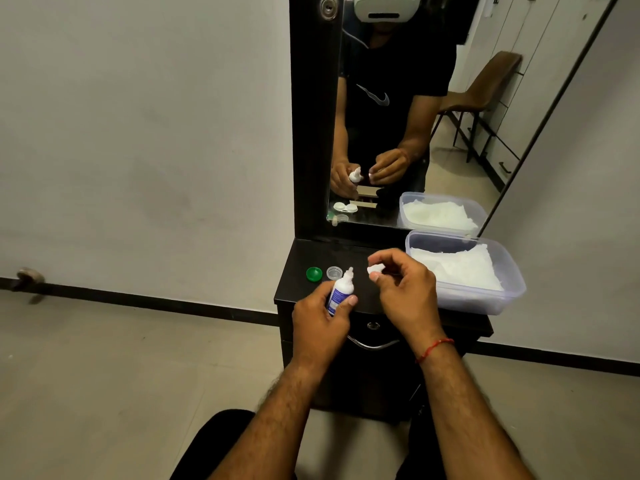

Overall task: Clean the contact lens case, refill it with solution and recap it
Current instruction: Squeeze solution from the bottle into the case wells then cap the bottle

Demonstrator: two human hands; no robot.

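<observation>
Black dresser (311,254) top with mirror (398,116), seen from the head camera.

The bottle (341,292) of solution is gripped upright in the left hand (318,320), fingers and thumb wrapped round its labelled body. Its nozzle (349,271) is bare. A small white piece (374,270) is pinched between thumb and fingertips of the right hand (405,292), which is held just beside the nozzle and apart from it. The piece is judged to be the bottle's own cap, though this cannot be confirmed.

A green cap (314,274) and a clear cap (334,273) are laid side by side on the dresser, just left of the bottle. The case (344,206) is made out only as a reflection low in the mirror, white, with both wells uncovered. On the dresser itself it is hidden, probably behind the left hand and bottle.

A clear tub (512,296) lined with white tissue (457,268) is set at the right end of the top, close to the right hand.

Progress, as judged: both wells have been uncapped and the bottle has been opened, so the work is placed near its middle. Whether the wells have been rinsed and wiped cannot be told, nor whether any solution lies in them. To be done: the wells filled, the two caps screwed back on and the bottle closed.
</observation>
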